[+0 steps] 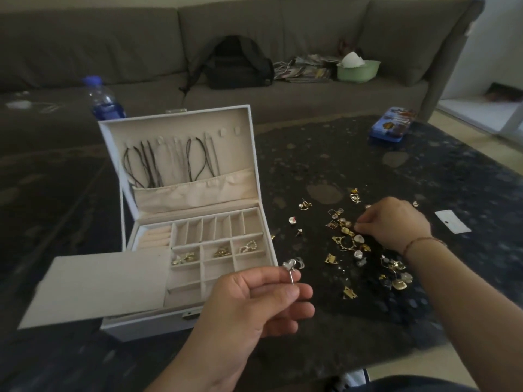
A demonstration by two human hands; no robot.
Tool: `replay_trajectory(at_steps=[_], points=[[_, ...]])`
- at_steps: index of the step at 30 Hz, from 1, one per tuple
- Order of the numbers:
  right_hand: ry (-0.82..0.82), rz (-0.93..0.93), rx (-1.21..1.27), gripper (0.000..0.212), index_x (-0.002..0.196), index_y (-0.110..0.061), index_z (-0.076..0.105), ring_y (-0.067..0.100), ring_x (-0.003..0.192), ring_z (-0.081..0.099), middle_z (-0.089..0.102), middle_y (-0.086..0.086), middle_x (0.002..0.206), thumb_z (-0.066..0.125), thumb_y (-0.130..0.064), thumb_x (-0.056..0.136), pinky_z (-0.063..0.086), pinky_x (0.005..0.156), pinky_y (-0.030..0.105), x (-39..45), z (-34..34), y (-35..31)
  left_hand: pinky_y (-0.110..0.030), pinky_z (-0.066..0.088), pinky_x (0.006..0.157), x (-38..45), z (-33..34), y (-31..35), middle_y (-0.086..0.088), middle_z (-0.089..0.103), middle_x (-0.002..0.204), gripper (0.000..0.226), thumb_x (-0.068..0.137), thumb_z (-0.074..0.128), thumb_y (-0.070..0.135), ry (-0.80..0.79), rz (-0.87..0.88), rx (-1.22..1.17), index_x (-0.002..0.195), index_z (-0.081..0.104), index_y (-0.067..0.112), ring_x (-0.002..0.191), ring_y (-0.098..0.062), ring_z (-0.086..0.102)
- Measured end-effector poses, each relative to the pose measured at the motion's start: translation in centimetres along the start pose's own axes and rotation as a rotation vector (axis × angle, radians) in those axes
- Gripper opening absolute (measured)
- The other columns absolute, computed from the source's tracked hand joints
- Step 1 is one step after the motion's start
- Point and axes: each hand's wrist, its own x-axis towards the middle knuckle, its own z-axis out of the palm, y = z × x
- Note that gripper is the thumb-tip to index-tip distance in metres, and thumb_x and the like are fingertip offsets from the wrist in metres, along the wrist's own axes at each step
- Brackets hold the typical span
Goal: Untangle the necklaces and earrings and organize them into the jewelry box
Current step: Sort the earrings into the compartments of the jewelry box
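I judge the job a little past its first third. The white jewelry box (198, 222) stands open on the dark table (396, 165), and the necklaces (169, 162), thin dark cords, already hang from the hooks inside its lid with their ends tucked into the fabric pocket, so that half looks done. In the tray, three of the small compartments hold earrings: a gold and pearl cluster (182, 257) in the left one, a gold pair (222, 251) in the middle, and a pearl-edged piece (249, 247) in the right. The row of narrow slots behind them, the ring rolls and the front compartments look unfilled.

My left hand (254, 304) pinches a silver stud earring (293, 267) by its post between thumb and forefinger, the heart-like head up, just beside the front right corner of the box; the other fingers curl loosely beneath. I take it as waiting for its match.

My right hand (393, 224) reaches down into the loose pile of earrings (356, 244) on the table to the right of the box, fingertips bunched narrow over the pieces. I cannot tell whether they have closed on one.

What is left is most of the earrings: a good spread of gold, pearl and grey pieces lies scattered, some overlapping and probably hooked together near the gold hoop (346, 244).
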Motion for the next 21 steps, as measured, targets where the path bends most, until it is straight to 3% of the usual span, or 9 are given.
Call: replay_trajectory(at_steps=[4,6,10,14,17,21], points=[[0.047,-0.069,-0.137,0.007,0.081,-0.043,0.064,0.012,0.086,0.057,0.063,-0.011,0.09,0.063,-0.046,0.088,0.054,0.077,0.037,-0.6,0.1,0.1,-0.025,0.057,0.06,-1.8,-3.0,0.2,-0.014,0.077,0.09,0.011,0.078,0.071,0.007,-0.046,-0.016,0.099,0.084,0.078,0.011,0.078,-0.025,0.075],[0.034,-0.087,-0.145,0.007,0.084,-0.042,0.063,0.011,0.083,0.055,0.061,-0.011,0.088,0.062,-0.048,0.088,0.051,0.073,0.034,-1.0,0.1,0.1,-0.027,0.057,0.064,-2.8,-5.0,0.5,-0.014,0.077,0.089,0.013,0.084,0.069,0.002,-0.058,-0.033,0.173,0.084,0.078,0.011,0.08,-0.026,0.075],[0.039,-0.077,-0.142,0.013,0.077,-0.042,0.059,0.012,0.08,0.056,0.06,-0.011,0.085,0.061,-0.047,0.088,0.053,0.07,0.036,-1.4,0.4,0.0,-0.026,0.056,0.061,-3.9,-8.9,1.9,-0.016,0.075,0.082,0.009,0.088,0.066,0.001,0.054,0.066,0.283,0.086,0.074,0.005,0.073,-0.026,0.073],[0.086,-0.045,-0.194,0.009,0.074,-0.048,0.063,0.014,0.085,0.06,0.065,-0.014,0.087,0.066,-0.05,0.082,0.056,0.078,0.04,-0.7,1.0,1.0,-0.019,0.053,0.066,-2.4,-12.7,3.2,0.003,0.073,0.076,0.011,0.09,0.069,0.018,0.197,0.351,0.722,0.082,0.076,0.02,0.071,-0.011,0.069],[0.136,-0.036,-0.25,0.01,0.069,-0.053,0.065,0.011,0.078,0.06,0.065,-0.018,0.078,0.066,-0.06,0.076,0.057,0.073,0.038,1.9,2.4,3.8,-0.013,0.048,0.071,-0.6,-14.2,3.1,0.018,0.068,0.079,0.007,0.089,0.069,0.032,0.273,0.502,1.066,0.087,0.076,0.031,0.084,-0.001,0.061],[0.215,-0.054,-0.318,0.016,0.066,-0.051,0.062,0.014,0.082,0.057,0.062,-0.016,0.077,0.059,-0.057,0.081,0.056,0.072,0.037,1.2,2.4,2.8,-0.027,0.039,0.078,1.7,-14.4,2.4,0.02,0.052,0.074,0.008,0.088,0.07,0.035,0.235,0.584,1.319,0.09,0.077,0.032,0.084,-0.003,0.044]])
